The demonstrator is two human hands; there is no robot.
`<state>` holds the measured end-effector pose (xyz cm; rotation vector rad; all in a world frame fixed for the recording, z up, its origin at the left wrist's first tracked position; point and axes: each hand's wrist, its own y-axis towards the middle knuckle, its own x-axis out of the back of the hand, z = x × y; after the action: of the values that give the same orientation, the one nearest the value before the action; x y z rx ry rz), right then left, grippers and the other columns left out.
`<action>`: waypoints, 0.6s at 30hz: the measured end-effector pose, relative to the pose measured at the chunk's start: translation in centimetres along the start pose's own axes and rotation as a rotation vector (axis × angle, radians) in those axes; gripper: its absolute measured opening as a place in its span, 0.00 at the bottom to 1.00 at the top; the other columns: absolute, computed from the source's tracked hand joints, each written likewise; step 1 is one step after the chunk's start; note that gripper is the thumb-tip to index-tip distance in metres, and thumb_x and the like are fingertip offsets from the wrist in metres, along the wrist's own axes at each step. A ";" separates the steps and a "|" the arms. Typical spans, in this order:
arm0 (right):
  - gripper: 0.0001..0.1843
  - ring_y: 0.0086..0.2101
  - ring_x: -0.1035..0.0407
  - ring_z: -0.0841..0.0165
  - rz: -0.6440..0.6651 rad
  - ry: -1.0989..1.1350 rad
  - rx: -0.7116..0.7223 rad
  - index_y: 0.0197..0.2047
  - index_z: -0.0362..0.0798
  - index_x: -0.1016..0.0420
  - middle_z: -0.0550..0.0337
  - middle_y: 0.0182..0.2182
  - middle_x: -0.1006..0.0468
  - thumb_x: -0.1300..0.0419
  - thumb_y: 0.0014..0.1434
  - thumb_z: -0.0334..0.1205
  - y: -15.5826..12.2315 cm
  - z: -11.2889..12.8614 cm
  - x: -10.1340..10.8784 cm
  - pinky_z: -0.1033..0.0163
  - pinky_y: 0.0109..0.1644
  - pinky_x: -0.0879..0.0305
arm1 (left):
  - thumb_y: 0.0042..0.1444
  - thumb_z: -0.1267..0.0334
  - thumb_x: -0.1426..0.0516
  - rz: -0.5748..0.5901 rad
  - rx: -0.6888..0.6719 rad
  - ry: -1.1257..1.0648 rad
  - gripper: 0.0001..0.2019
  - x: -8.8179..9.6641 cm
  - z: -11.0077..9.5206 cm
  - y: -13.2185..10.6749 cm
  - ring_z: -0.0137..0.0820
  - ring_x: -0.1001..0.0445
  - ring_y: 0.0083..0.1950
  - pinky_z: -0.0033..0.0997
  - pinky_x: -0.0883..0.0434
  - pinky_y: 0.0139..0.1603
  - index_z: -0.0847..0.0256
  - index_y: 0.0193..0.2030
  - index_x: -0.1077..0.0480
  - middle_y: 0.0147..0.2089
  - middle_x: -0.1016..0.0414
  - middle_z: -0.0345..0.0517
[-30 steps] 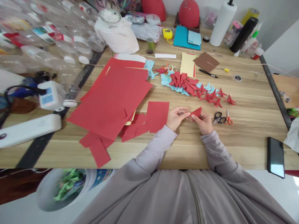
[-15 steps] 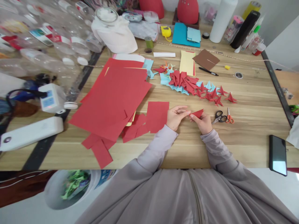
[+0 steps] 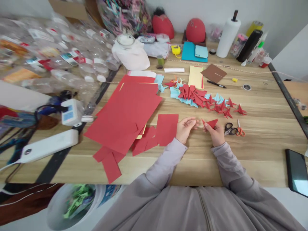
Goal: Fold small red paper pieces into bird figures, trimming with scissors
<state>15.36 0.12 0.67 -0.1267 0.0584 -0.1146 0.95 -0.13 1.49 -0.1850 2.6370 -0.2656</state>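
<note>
My right hand (image 3: 217, 133) pinches a small folded piece of red paper (image 3: 212, 123), with a thin point sticking up at its left end. Just left of it, my left hand (image 3: 184, 129) is apart from the paper, its fingers loosely curled and somewhat blurred, with nothing seen between them. Beyond the hands lies a row of folded red paper cranes (image 3: 220, 107) among light blue ones (image 3: 218, 98). A square of red paper (image 3: 167, 128) lies beside my left hand. Black-handled scissors (image 3: 230, 129) and orange-handled scissors (image 3: 240, 129) lie right of my right hand.
Large red sheets (image 3: 125, 112) and red scraps (image 3: 112, 165) cover the left of the table. Many plastic bottles (image 3: 81, 61) crowd the far left, near a white power strip (image 3: 50, 146). A phone (image 3: 297, 171) overhangs the front right edge. A bin (image 3: 54, 205) stands below.
My left hand has come away from the folded red paper, which stays in my right hand. A thin point now shows at the paper's left end. The camera view has shifted.
</note>
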 end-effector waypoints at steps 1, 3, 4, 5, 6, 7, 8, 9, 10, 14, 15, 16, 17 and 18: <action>0.20 0.19 0.32 0.70 -0.012 0.014 -0.012 0.23 0.45 0.25 0.60 0.20 0.22 0.31 0.41 0.55 0.1 -0.1 0.1 0.64 0.25 0.32 | 0.41 0.56 0.32 0.003 0.005 0.001 0.19 0.0 0.0 0.0 0.30 0.23 0.30 0.29 0.27 0.32 0.65 0.37 0.26 0.34 0.20 0.49; 0.20 0.19 0.32 0.70 0.002 0.014 -0.026 0.23 0.45 0.25 0.59 0.19 0.22 0.30 0.41 0.54 0.2 -0.2 0.2 0.64 0.25 0.33 | 0.39 0.57 0.32 0.015 0.019 0.025 0.19 0.0 0.2 -0.1 0.30 0.23 0.30 0.29 0.27 0.32 0.65 0.36 0.26 0.33 0.20 0.49; 0.19 0.19 0.32 0.70 0.022 -0.003 -0.019 0.23 0.45 0.24 0.59 0.19 0.23 0.30 0.41 0.54 0.1 -0.3 0.1 0.64 0.25 0.33 | 0.39 0.57 0.31 0.025 0.030 0.040 0.19 0.0 0.3 -0.1 0.30 0.23 0.31 0.29 0.27 0.33 0.65 0.36 0.26 0.34 0.20 0.49; 0.19 0.19 0.32 0.71 0.041 -0.021 -0.008 0.23 0.45 0.24 0.60 0.19 0.23 0.30 0.41 0.54 0.0 -0.4 0.1 0.64 0.24 0.34 | 0.38 0.57 0.31 0.031 0.036 0.054 0.19 0.0 0.5 -0.1 0.30 0.23 0.32 0.29 0.27 0.33 0.65 0.36 0.26 0.34 0.20 0.48; 0.18 0.19 0.32 0.71 0.065 -0.039 0.003 0.23 0.45 0.24 0.60 0.18 0.23 0.31 0.42 0.53 -0.1 -0.4 0.1 0.64 0.25 0.34 | 0.38 0.57 0.31 0.047 0.046 0.072 0.19 0.0 0.6 -0.1 0.30 0.23 0.31 0.29 0.27 0.33 0.65 0.36 0.25 0.32 0.21 0.47; 0.18 0.20 0.32 0.70 0.089 -0.059 0.015 0.23 0.46 0.24 0.60 0.18 0.23 0.31 0.43 0.53 -0.3 -0.5 0.0 0.64 0.26 0.33 | 0.38 0.58 0.31 0.051 0.044 0.086 0.18 -0.1 0.7 -0.1 0.28 0.25 0.29 0.29 0.27 0.33 0.65 0.35 0.25 0.30 0.21 0.45; 0.17 0.20 0.32 0.70 0.106 -0.078 0.030 0.22 0.46 0.24 0.59 0.18 0.23 0.31 0.44 0.52 -0.4 -0.5 0.0 0.64 0.27 0.33 | 0.39 0.58 0.32 0.058 0.035 0.106 0.17 -0.1 0.8 -0.1 0.27 0.26 0.27 0.28 0.28 0.33 0.65 0.34 0.25 0.27 0.22 0.43; 0.16 0.21 0.31 0.69 0.125 -0.097 0.042 0.24 0.46 0.23 0.59 0.19 0.22 0.32 0.46 0.52 -0.6 -0.6 -0.1 0.63 0.28 0.33 | 0.40 0.58 0.32 0.066 0.022 0.135 0.15 -0.1 0.8 -0.1 0.26 0.27 0.26 0.28 0.28 0.32 0.65 0.33 0.25 0.25 0.23 0.42; 0.16 0.22 0.30 0.69 0.136 -0.110 0.047 0.25 0.46 0.22 0.58 0.20 0.21 0.32 0.47 0.52 -0.7 -0.6 -0.1 0.63 0.28 0.32 | 0.41 0.59 0.33 0.063 0.014 0.160 0.13 -0.1 0.7 -0.2 0.25 0.27 0.25 0.27 0.29 0.32 0.65 0.32 0.25 0.23 0.24 0.41; 0.15 0.23 0.29 0.67 0.169 -0.122 0.048 0.27 0.47 0.20 0.55 0.24 0.19 0.33 0.48 0.52 -0.9 -0.8 0.0 0.61 0.29 0.31 | 0.44 0.60 0.35 0.063 0.024 0.231 0.10 0.0 0.3 -0.4 0.27 0.27 0.25 0.26 0.29 0.32 0.65 0.29 0.25 0.22 0.25 0.42; 0.15 0.23 0.29 0.67 0.176 -0.129 0.050 0.27 0.47 0.20 0.56 0.23 0.19 0.34 0.49 0.52 -0.9 -0.9 0.0 0.61 0.29 0.31 | 0.44 0.60 0.35 0.062 0.027 0.228 0.10 0.0 0.2 -0.5 0.27 0.26 0.25 0.27 0.29 0.32 0.64 0.29 0.25 0.22 0.25 0.42; 0.15 0.23 0.29 0.67 0.182 -0.131 0.057 0.27 0.47 0.20 0.56 0.23 0.19 0.34 0.49 0.52 -0.9 -0.9 0.1 0.61 0.29 0.30 | 0.44 0.59 0.35 0.064 0.031 0.226 0.10 0.0 0.2 -0.5 0.27 0.26 0.25 0.27 0.28 0.32 0.64 0.29 0.25 0.22 0.24 0.42; 0.15 0.23 0.29 0.67 0.188 -0.134 0.063 0.27 0.48 0.21 0.56 0.23 0.19 0.34 0.49 0.52 -0.9 -0.9 0.1 0.61 0.29 0.30 | 0.44 0.59 0.35 0.063 0.033 0.224 0.10 0.0 0.2 -0.6 0.27 0.26 0.25 0.27 0.28 0.32 0.64 0.30 0.25 0.22 0.24 0.42; 0.15 0.23 0.29 0.67 0.191 -0.138 0.067 0.27 0.48 0.21 0.56 0.24 0.19 0.34 0.50 0.52 -0.9 -0.9 0.1 0.61 0.29 0.30 | 0.44 0.59 0.35 0.062 0.032 0.221 0.10 0.0 0.1 -0.6 0.28 0.26 0.25 0.28 0.28 0.32 0.64 0.29 0.25 0.22 0.25 0.42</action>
<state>15.26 -0.88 -0.14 -0.0612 -0.0711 0.0835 1.05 -0.75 1.51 -0.0665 2.8491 -0.3239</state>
